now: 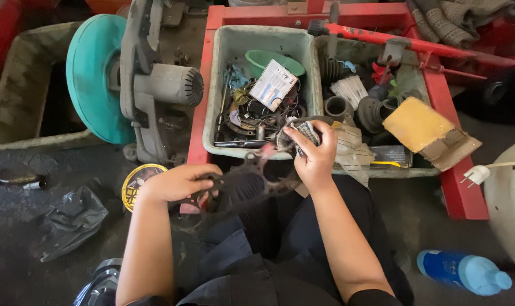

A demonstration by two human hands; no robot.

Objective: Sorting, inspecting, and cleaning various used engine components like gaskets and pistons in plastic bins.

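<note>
My left hand [181, 181] grips the left edge of a dark, flat metal part with cut-outs [243, 184], held over my lap. My right hand [313, 152] is closed on a grey checked rag [303, 131], pressed against the upper right edge of that part. Just beyond my hands stands a grey plastic bin [223, 85] full of gaskets, rings and a small white-and-blue packet [273, 84].
A second bin [407, 169] to the right holds rubber boots, springs and a brown cardboard box [424, 129]; both sit in a red metal tray [458, 192]. A green-disc machine [133, 79] stands left. A black bag [70, 218], yellow tin lid [135, 181], blue bottle [464, 272] and white plug [475, 174] lie around.
</note>
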